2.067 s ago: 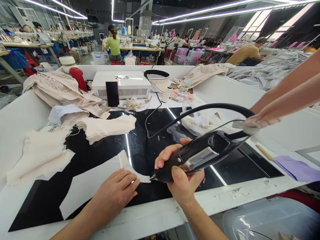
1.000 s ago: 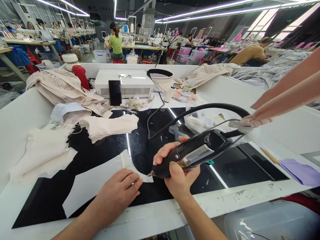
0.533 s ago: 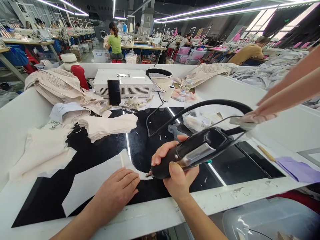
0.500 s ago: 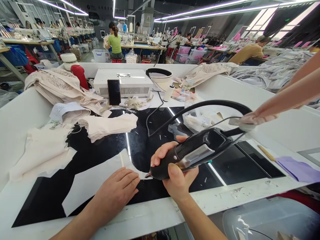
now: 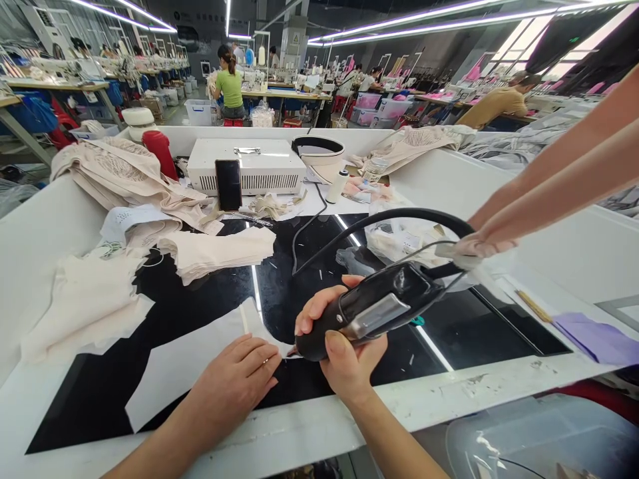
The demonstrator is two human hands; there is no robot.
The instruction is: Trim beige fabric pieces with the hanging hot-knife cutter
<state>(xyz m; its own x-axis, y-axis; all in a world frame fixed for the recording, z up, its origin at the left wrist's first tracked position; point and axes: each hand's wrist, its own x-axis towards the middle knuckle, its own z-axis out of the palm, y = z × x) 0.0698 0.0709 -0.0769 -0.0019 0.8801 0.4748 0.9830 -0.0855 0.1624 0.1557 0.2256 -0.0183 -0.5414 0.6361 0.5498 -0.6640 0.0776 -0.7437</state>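
Right grip (image 5: 349, 367) clamped round black tool (image 5: 373, 313) — left grip (image 5: 240, 378) flat on white fabric (image 5: 182, 359).

The single view comes from a head-worn camera, looking forward and down from just behind the surface's (image 5: 449, 376) near edge. It is nearest the left grip (image 5: 240, 376) and right grip (image 5: 344, 366), which lie low and near mid-frame. The field is wide: beyond the far rim (image 5: 364, 136) it reaches distant machines (image 5: 54, 70), with ceiling lights (image 5: 144, 14) along the top.
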